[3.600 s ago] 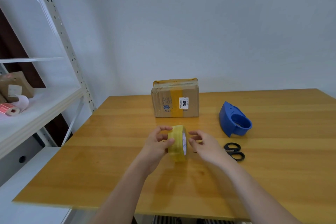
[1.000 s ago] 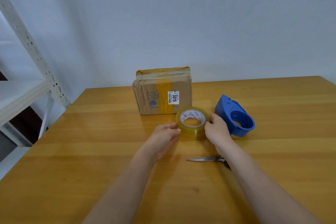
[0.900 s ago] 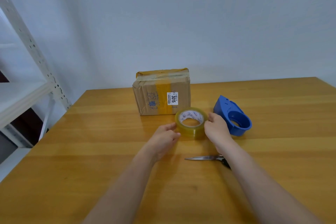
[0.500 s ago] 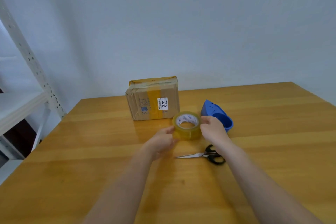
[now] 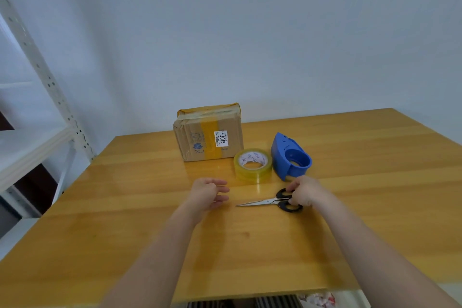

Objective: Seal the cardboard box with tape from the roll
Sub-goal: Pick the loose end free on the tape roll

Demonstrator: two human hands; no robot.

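Observation:
A cardboard box (image 5: pixel 197 132) with yellow tape bands and a white label stands at the back of the wooden table (image 5: pixel 125 220). A yellowish tape roll (image 5: pixel 253 166) lies flat just in front of the box's right corner. Black-handled scissors (image 5: pixel 270 202) lie on the table, blades pointing left. My right hand (image 5: pixel 303 191) curls around the scissors' handles. My left hand (image 5: pixel 207 192) hovers over the table left of the blades, fingers loosely apart and holding nothing.
A blue tape dispenser (image 5: pixel 290 159) sits right of the roll, close behind my right hand. A white metal shelf (image 5: pixel 32 142) stands at the left beside the table. The wall runs close behind the box.
Both hands have let go of the tape roll, which now lies alone on the table. My right hand has drawn back onto the scissors' handles; my left hand has pulled back.

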